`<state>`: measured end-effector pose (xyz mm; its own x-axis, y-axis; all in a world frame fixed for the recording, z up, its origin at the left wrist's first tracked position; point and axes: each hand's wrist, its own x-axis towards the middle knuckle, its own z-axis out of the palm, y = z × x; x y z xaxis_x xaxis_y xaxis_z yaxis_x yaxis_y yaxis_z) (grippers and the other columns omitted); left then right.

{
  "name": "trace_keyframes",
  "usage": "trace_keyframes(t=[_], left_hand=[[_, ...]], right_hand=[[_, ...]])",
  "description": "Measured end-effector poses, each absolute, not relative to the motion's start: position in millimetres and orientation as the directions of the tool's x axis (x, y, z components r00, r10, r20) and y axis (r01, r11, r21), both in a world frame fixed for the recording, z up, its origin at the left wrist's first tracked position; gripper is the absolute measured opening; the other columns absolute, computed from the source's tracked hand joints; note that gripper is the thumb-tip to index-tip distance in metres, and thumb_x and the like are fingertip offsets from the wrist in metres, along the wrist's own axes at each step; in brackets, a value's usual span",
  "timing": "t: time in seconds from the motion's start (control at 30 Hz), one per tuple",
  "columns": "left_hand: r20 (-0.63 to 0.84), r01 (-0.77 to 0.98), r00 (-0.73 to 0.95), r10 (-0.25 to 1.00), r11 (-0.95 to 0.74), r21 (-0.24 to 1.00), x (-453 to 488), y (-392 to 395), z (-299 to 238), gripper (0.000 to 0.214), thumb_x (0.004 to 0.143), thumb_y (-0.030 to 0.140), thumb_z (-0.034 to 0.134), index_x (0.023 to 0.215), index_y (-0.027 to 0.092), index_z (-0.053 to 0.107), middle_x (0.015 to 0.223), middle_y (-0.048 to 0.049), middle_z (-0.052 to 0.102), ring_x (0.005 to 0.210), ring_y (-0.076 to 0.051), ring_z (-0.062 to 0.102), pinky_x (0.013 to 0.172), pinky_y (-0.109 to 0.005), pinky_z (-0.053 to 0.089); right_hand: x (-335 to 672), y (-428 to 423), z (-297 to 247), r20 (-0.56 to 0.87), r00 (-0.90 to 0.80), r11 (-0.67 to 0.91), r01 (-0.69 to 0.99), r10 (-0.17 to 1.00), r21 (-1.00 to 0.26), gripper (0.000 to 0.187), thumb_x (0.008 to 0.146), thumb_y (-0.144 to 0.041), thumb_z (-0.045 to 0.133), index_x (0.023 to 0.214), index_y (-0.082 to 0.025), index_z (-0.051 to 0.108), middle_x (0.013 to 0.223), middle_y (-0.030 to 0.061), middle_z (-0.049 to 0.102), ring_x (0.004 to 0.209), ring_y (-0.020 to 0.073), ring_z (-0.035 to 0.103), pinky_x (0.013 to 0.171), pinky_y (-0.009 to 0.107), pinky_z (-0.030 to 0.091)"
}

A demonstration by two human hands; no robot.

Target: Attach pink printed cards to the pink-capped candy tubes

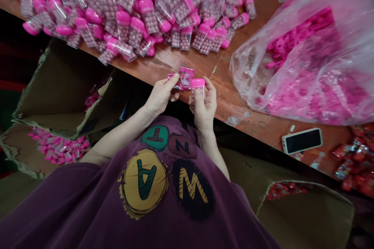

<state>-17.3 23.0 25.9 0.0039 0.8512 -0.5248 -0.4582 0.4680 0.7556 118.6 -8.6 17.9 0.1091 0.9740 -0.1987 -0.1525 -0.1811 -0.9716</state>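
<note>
Between the thumb and fingers of my left hand is a pink printed label sleeve, small and flat. My right hand grips a clear candy container with a pink cap, filled with small pale pink balls. The container's cap end touches or nearly touches the right edge of the sleeve; whether it is inside I cannot tell. Both hands are over the table's front edge. Beyond them lies a heap of similar candy containers, pink-capped and full of balls.
A clear plastic bag of pink plastic parts lies on the wooden table at right. A phone and red wrapped pieces are near the front edge. Below stand cardboard boxes; pink pieces fill one at left.
</note>
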Motion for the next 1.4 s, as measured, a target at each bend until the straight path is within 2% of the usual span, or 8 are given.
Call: trace_keyframes(t=[0.3, 0.53, 0.7, 0.83, 0.93, 1.03, 1.23, 1.4], left_hand=[[-0.527, -0.424, -0.001, 0.850, 0.477, 0.770, -19, 23, 24, 0.048, 0.093, 0.058, 0.079, 0.073, 0.017, 0.065, 0.065, -0.0009, 0.066, 0.046, -0.005, 0.052, 0.041, -0.020, 0.033], [-0.510, -0.397, 0.085, 0.856, 0.498, 0.771, -22, 24, 20, 0.045, 0.091, 0.057, 0.081, 0.077, 0.016, 0.070, 0.062, -0.0010, 0.064, 0.044, -0.006, 0.051, 0.040, -0.020, 0.030], [-0.531, -0.386, 0.123, 0.839, 0.533, 0.753, -24, 28, 21, 0.043, 0.092, 0.054, 0.081, 0.076, 0.016, 0.069, 0.061, 0.0002, 0.061, 0.041, -0.004, 0.046, 0.038, -0.021, 0.024], [-0.510, -0.418, 0.163, 0.845, 0.527, 0.740, -28, 27, 23, 0.031, 0.093, 0.044, 0.080, 0.082, 0.017, 0.070, 0.067, -0.0004, 0.065, 0.044, -0.006, 0.050, 0.040, -0.021, 0.026], [-0.500, -0.432, 0.201, 0.843, 0.534, 0.727, -31, 24, 23, 0.019, 0.091, 0.032, 0.079, 0.082, 0.017, 0.070, 0.064, 0.0001, 0.064, 0.047, -0.007, 0.053, 0.042, -0.021, 0.030], [-0.501, -0.448, 0.173, 0.848, 0.520, 0.727, -31, 20, 21, 0.019, 0.089, 0.026, 0.081, 0.078, 0.016, 0.069, 0.059, 0.0015, 0.060, 0.046, -0.006, 0.051, 0.043, -0.020, 0.031], [-0.512, -0.464, 0.057, 0.857, 0.476, 0.747, -22, 18, 18, 0.031, 0.089, 0.032, 0.087, 0.073, 0.016, 0.066, 0.059, 0.0029, 0.060, 0.045, -0.004, 0.048, 0.043, -0.019, 0.030], [-0.538, -0.451, 0.010, 0.843, 0.484, 0.750, -19, 20, 15, 0.033, 0.087, 0.034, 0.089, 0.072, 0.016, 0.066, 0.058, 0.0034, 0.061, 0.044, -0.003, 0.048, 0.043, -0.019, 0.031]], right_hand=[[124, -17, 24, -0.187, 0.012, -0.185, -0.096, 0.982, -0.978, 0.049, 0.092, -0.054, 0.080, 0.132, -0.036, 0.059, 0.092, -0.0006, 0.056, 0.064, 0.0113, 0.046, 0.054, 0.027, 0.046], [130, -18, 31, -0.340, -0.161, -0.371, -0.230, 0.926, -0.900, 0.057, 0.092, -0.060, 0.077, 0.139, -0.035, 0.056, 0.085, -0.0020, 0.057, 0.059, 0.0109, 0.046, 0.041, 0.022, 0.029], [131, -17, 25, -0.316, -0.172, -0.346, -0.183, 0.933, -0.920, 0.058, 0.092, -0.058, 0.078, 0.141, -0.035, 0.057, 0.088, -0.0017, 0.060, 0.062, 0.0122, 0.051, 0.047, 0.025, 0.040], [132, -17, 18, -0.287, -0.139, -0.309, -0.174, 0.948, -0.935, 0.057, 0.091, -0.058, 0.079, 0.139, -0.036, 0.058, 0.089, -0.0014, 0.060, 0.064, 0.0123, 0.052, 0.049, 0.025, 0.045], [132, -16, 16, -0.317, -0.138, -0.341, -0.217, 0.938, -0.915, 0.056, 0.092, -0.058, 0.077, 0.139, -0.036, 0.057, 0.082, -0.0025, 0.056, 0.062, 0.0121, 0.051, 0.044, 0.022, 0.038], [133, -16, 17, -0.341, -0.142, -0.367, -0.256, 0.929, -0.894, 0.057, 0.091, -0.057, 0.079, 0.140, -0.036, 0.057, 0.080, -0.0037, 0.055, 0.059, 0.0104, 0.048, 0.040, 0.019, 0.030], [136, -16, 18, -0.401, -0.269, -0.473, -0.312, 0.876, -0.824, 0.059, 0.093, -0.056, 0.077, 0.143, -0.034, 0.055, 0.070, -0.0081, 0.054, 0.047, 0.0068, 0.035, 0.038, 0.018, 0.018], [135, -18, 18, -0.380, -0.213, -0.429, -0.276, 0.900, -0.860, 0.062, 0.091, -0.054, 0.079, 0.145, -0.035, 0.055, 0.071, -0.0071, 0.056, 0.049, 0.0081, 0.039, 0.040, 0.019, 0.020]])
